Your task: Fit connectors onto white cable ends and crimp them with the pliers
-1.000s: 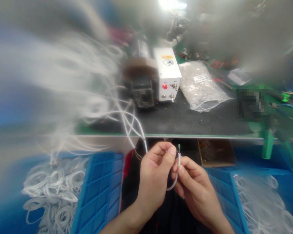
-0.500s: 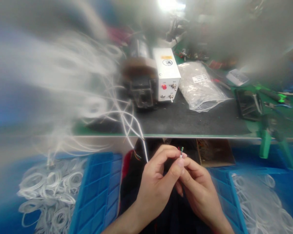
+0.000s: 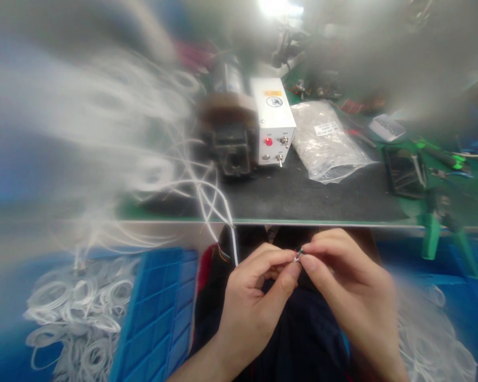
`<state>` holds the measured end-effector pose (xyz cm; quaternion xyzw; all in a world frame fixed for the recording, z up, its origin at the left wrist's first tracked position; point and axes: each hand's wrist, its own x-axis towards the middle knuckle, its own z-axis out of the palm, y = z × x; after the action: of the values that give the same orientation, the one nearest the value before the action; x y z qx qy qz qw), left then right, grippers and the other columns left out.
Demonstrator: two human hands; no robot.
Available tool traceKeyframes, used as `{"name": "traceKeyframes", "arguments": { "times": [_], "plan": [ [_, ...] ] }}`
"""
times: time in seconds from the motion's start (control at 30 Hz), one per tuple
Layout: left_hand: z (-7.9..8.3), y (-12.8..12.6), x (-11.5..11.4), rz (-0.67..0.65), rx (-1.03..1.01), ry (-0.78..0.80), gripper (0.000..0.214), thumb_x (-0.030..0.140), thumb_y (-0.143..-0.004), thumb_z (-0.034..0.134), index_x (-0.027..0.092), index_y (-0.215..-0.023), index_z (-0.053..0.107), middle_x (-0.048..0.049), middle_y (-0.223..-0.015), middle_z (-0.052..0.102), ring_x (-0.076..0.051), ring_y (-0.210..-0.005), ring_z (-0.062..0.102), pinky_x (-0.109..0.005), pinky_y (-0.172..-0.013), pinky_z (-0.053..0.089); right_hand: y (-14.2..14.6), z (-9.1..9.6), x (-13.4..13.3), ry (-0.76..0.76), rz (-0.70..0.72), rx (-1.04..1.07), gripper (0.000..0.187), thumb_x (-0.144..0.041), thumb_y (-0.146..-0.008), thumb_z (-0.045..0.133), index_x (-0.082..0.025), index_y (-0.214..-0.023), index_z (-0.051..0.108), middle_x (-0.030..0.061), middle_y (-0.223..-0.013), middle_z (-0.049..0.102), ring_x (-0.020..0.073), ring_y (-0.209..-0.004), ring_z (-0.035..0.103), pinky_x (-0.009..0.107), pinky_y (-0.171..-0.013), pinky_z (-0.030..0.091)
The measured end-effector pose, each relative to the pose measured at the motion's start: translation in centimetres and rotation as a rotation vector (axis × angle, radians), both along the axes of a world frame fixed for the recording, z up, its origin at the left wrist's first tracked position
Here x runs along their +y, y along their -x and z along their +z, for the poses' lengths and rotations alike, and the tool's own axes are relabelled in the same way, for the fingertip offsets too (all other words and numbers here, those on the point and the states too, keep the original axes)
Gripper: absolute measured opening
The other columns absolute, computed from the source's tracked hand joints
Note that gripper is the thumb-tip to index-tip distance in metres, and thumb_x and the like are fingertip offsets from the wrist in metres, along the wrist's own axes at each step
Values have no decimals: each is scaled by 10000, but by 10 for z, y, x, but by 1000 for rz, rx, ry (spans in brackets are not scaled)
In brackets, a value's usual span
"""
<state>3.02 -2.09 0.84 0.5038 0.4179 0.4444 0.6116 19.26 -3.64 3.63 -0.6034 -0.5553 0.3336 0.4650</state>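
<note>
My left hand (image 3: 258, 292) pinches a white cable (image 3: 235, 245) close to its end, between thumb and forefinger. From the cut end stick thin coloured wires (image 3: 296, 254), a red one and a dark green one among them. My right hand (image 3: 350, 292) has its thumb and forefinger closed on the tips of some of these wires. Both hands are in front of the bench edge, fingertips almost touching. Another white cable, its coloured wire ends (image 3: 223, 253) bare of the sheath, hangs over the edge to the left.
On the bench stand a dark machine (image 3: 231, 143) and a white switch box (image 3: 274, 122) with a red light. A clear plastic bag (image 3: 329, 140) and green-handled pliers (image 3: 432, 233) lie to the right. A blue crate (image 3: 151, 313) with coiled white cables (image 3: 91, 318) is at lower left.
My right hand has risen and turned, shifting from the cable end to the coloured wires. My left hand keeps its pinch, nearly in place. The wires now spread apart.
</note>
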Motion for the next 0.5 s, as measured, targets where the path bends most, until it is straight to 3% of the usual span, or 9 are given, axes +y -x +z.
{"name": "traceKeyframes", "arguments": {
  "times": [0.2, 0.5],
  "plan": [
    [1, 0, 1, 0, 36, -41, 179, 168, -1033, 728, 261, -1134, 843, -20, -990, 751, -143, -865, 718, -245, -743, 572, 2, 2, 0, -9, -18, -22, 120, -167, -988, 754, -287, -999, 749, -9, -976, 689, 153, -883, 675, 258, -664, 503],
    [-1, 0, 0, -11, 10, -38, 130, 163, -1025, 735, 217, -1087, 837, -35, -976, 751, -149, -864, 715, -248, -749, 571, 3, 4, 1, 60, -41, 22, 114, -191, -997, 741, -264, -910, 726, -11, -913, 673, 154, -824, 652, 260, -622, 462]
  ]
}}
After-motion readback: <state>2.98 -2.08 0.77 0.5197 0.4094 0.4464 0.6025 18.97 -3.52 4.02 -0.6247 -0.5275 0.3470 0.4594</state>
